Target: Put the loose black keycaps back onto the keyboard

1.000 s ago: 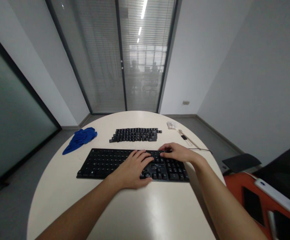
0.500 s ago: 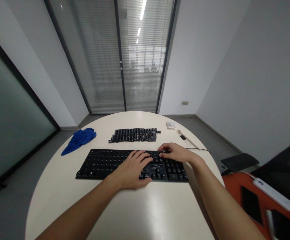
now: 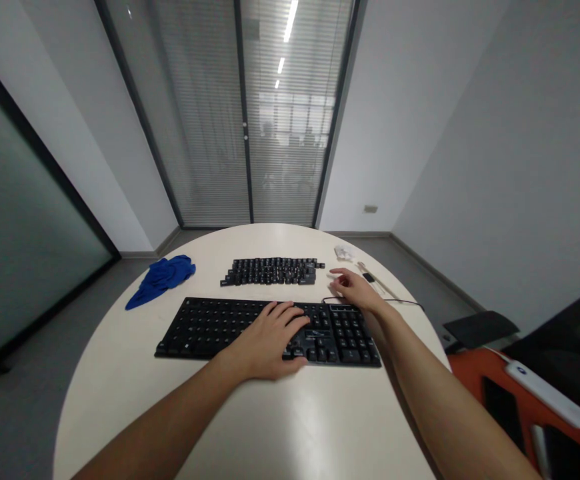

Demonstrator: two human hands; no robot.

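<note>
A black keyboard lies on the round table, its left part without keycaps and its right part still bearing them. My left hand rests palm down over the middle of the keyboard, fingers spread, covering some of it. Beyond the far edge of the keyboard hovers my right hand, fingers loosely bent and apart; I make out nothing between them. Its fingertips are just right of the loose black keycaps, which are laid out in rows behind the keyboard.
A crumpled blue cloth lies at the left. Near the right edge are a small clear bag, a thin light stick and a black cable. An orange chair seat at the right holds a white power strip and dark phones.
My right hand has left the upper right of the keyboard and moved away from me, towards the loose keycaps. The left hand stays on the keyboard.
</note>
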